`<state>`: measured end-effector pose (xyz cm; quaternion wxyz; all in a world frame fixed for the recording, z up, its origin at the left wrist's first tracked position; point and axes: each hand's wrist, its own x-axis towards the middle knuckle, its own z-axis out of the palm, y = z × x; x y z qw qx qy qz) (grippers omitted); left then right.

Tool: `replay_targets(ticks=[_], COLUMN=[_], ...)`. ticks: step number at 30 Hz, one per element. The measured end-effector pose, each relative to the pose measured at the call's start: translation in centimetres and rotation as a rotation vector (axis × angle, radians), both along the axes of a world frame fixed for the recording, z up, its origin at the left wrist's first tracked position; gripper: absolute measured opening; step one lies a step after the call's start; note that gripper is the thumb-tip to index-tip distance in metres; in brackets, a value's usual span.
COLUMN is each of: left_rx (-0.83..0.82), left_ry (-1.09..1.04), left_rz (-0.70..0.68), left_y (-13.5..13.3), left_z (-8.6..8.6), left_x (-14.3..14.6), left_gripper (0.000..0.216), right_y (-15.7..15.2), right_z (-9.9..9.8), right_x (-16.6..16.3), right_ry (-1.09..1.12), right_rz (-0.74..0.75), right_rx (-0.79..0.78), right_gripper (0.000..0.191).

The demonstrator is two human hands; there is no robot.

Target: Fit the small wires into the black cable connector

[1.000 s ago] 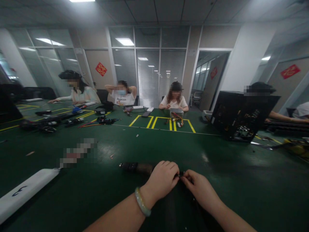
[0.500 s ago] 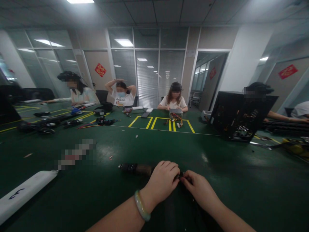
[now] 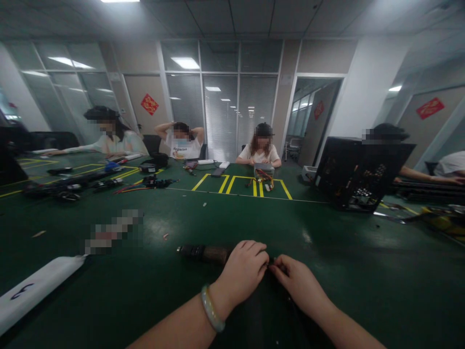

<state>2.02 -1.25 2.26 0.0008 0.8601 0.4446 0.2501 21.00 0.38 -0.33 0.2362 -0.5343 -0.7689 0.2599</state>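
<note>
A dark cylindrical tool (image 3: 214,255), which looks like an electric screwdriver, lies across the green table in front of me. Its small silver tip points left, with a black collar and a brownish body behind it. My left hand (image 3: 245,266), a pale bangle at the wrist, is closed over the tool's right part and hides it. Close beside those fingers, my right hand (image 3: 300,278) pinches a small dark piece at the tool's right end. A dark cord seems to run down from there under my right wrist; the join is hidden between my fingers.
A white strip marked 3 (image 3: 39,291) reaches in from the left. Black cables and parts (image 3: 69,184) lie beyond it. A black computer case (image 3: 359,174) stands at right. Several people sit opposite; one (image 3: 261,148) works behind a metal box with coloured wires (image 3: 264,169).
Both hands keep nearly the same place and grip on the tool. The whole view has shifted slightly. At far left, a person's arm reaches further out to the left.
</note>
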Motion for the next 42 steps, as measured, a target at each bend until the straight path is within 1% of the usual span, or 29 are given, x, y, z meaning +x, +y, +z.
replay_targets(ticks=[3,7,10,15,18,24,27,30,33,39,42], left_rx=[0.006,0.005,-0.002,-0.014,-0.018,-0.016,-0.012,-0.009,-0.015,-0.011,-0.02], left_ry=[-0.002,-0.019,0.015,0.025,0.03,0.015,0.004,0.004,-0.003,-0.007,-0.028], left_rz=[-0.023,0.0,-0.01,0.036,0.038,-0.001,-0.009,-0.023,0.0,-0.02,0.0], left_y=[-0.1,-0.1,-0.2,-0.4,-0.3,0.2,0.3,0.3,0.2,0.1,0.0], left_z=[0.0,0.1,0.3,0.8,0.6,-0.2,-0.4,-0.4,-0.3,-0.2,-0.2], left_x=[0.0,-0.1,-0.1,-0.1,-0.1,-0.1,-0.1,-0.1,0.0,0.1,0.1], left_gripper=[0.008,0.007,0.007,0.009,0.005,0.01,0.008,0.009,0.01,0.007,0.007], right_y=[0.0,0.0,0.0,0.0,-0.1,0.0,0.0,0.0,0.0,0.0,0.0], right_z=[-0.1,-0.3,-0.2,-0.1,-0.1,-0.2,-0.2,-0.1,0.0,-0.3,-0.3], right_x=[0.0,0.0,0.0,0.0,0.1,0.0,0.0,0.0,0.1,0.2,0.2], right_ry=[0.002,0.02,0.027,0.032,0.032,0.026,0.021,0.008,0.007,0.016,0.018], right_rz=[0.003,0.0,0.006,-0.003,-0.003,-0.005,-0.014,-0.009,-0.009,0.002,0.004], right_rx=[-0.001,-0.001,-0.022,-0.028,-0.026,-0.014,-0.015,-0.005,-0.013,-0.009,-0.017], right_gripper=[0.019,0.02,0.02,0.02,0.019,0.02,0.017,0.017,0.019,0.018,0.018])
